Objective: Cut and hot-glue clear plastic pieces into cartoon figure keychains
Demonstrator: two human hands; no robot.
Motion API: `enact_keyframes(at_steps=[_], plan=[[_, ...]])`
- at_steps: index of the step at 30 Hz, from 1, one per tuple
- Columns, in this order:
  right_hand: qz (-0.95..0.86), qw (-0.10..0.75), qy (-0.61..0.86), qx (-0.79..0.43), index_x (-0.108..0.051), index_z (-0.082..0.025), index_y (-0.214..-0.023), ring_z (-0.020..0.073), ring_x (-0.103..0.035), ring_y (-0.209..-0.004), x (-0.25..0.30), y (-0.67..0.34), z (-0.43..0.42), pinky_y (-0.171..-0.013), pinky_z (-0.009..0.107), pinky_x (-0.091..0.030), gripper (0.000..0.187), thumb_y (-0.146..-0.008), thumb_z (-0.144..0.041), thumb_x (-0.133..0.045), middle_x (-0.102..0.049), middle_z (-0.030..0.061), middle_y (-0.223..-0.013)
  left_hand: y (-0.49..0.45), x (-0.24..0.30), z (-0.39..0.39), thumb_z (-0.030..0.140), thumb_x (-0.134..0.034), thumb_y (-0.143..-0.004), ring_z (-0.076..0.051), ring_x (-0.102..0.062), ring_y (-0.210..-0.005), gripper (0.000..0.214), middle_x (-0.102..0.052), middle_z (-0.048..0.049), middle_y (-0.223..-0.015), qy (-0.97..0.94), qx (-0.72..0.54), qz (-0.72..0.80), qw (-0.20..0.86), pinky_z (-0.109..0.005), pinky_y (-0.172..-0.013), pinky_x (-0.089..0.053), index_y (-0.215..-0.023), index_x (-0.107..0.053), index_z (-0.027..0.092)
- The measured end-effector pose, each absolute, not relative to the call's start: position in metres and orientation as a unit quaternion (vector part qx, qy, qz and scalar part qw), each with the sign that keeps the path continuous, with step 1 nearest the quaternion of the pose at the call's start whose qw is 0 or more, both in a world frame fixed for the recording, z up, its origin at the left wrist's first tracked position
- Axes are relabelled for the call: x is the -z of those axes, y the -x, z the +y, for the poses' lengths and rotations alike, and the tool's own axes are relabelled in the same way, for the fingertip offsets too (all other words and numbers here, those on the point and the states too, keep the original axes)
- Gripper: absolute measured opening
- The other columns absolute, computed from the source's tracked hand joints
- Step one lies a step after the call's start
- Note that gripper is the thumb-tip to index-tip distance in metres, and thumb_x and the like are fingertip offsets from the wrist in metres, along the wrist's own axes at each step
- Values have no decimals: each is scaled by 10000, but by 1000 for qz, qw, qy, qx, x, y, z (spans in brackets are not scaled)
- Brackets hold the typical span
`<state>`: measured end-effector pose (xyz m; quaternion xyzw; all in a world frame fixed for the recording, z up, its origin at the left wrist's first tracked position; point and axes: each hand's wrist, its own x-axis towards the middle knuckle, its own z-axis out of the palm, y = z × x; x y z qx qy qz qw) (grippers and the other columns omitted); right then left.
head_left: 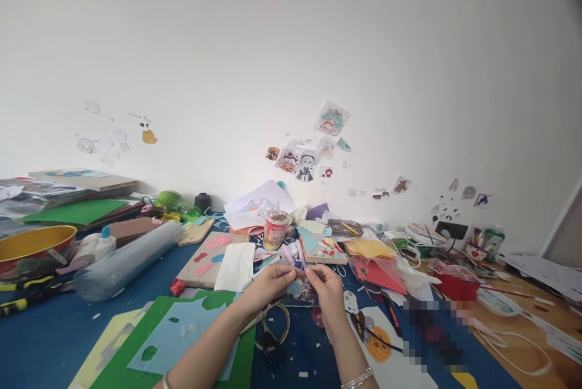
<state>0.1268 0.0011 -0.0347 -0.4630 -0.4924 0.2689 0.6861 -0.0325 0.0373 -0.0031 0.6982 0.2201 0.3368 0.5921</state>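
Observation:
My left hand (pixel 271 283) and my right hand (pixel 324 285) meet above the middle of the blue table. Thumbs and fingers of both are pinched together at a small, thin, brownish piece (pixel 301 273), too small to name and partly covered by the fingertips. Just below them lies a clear plastic packet (pixel 302 298). Open scissors (pixel 271 346) with dark handles rest under my left wrist. Beneath my left forearm are light blue felt (pixel 168 340) with cut-out holes and a green sheet (pixel 118 371). White paper with an orange pumpkin picture (pixel 378 343) lies right of my right forearm.
A lidded cup (pixel 276 230) stands behind my hands, between boards with felt scraps (pixel 195 271). At the left are a plastic roll (pixel 130 262), a glue bottle (pixel 105 243) and a gold-lined bowl (pixel 36 243). Red and orange sheets (pixel 379 274) and a white cable (pixel 522 368) lie right.

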Motion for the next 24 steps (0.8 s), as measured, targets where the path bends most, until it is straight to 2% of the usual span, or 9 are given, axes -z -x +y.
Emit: enact_keyframes(at_steps=[2,6,8,11,13,19,22,24], plan=[[-484,694,456,-277,-677,-152,-722,199,-600,-659,36,-129,2,-631,296,-461,259,-669,-406,-690,-675,48,-681,37,-1,35,541,-581,-743,-140,-540,-664,487,-668,-72,-822,-662,-304,210,652,-253,-642,-416,-1009,-679,144],[-477,700,467,-254,-683,-156,-717,208,-610,-669,34,-130,2,-623,296,-472,277,-679,-429,-673,-682,57,-692,37,-4,32,582,-535,-751,-188,-585,-817,539,-657,-137,-1012,-594,-317,186,715,-303,-749,-440,-1038,-655,142],[-491,689,475,-241,-684,-159,-706,214,-614,-657,32,-129,2,-611,298,-477,283,-670,-439,-673,-685,59,-679,32,-1,34,606,-541,-723,-205,-585,-799,557,-674,-125,-946,-622,-359,224,658,-306,-723,-438,-1007,-657,141],[-523,662,486,-227,-674,-169,-664,215,-614,-628,31,-125,2,-593,295,-478,273,-653,-441,-679,-673,47,-635,23,7,39,579,-591,-674,-195,-542,-703,450,-653,-65,-727,-715,-416,306,471,-279,-645,-399,-737,-672,142],[-533,651,493,-224,-671,-173,-656,213,-612,-624,32,-123,2,-594,293,-476,264,-653,-437,-678,-669,41,-626,20,9,40,555,-557,-701,-177,-504,-656,421,-593,-32,-622,-748,-421,323,398,-262,-607,-365,-608,-621,150],[-515,662,483,-251,-686,-163,-712,221,-615,-684,29,-121,1,-641,295,-464,304,-723,-457,-611,-688,58,-688,24,0,34,585,-503,-723,-118,-382,-539,455,-433,30,-512,-748,-411,317,413,-230,-518,-282,-534,-502,171],[-514,669,491,-217,-690,-161,-693,219,-605,-686,29,-125,1,-648,294,-451,332,-740,-474,-591,-687,59,-686,23,-5,29,618,-514,-702,-116,-383,-525,468,-440,31,-504,-738,-415,306,434,-224,-502,-284,-549,-510,176],[-499,678,501,-198,-672,-161,-643,190,-567,-612,31,-128,2,-585,272,-426,333,-726,-478,-613,-658,39,-622,22,-6,27,615,-524,-700,-118,-399,-524,462,-467,25,-511,-736,-418,304,437,-221,-498,-293,-565,-525,174]])
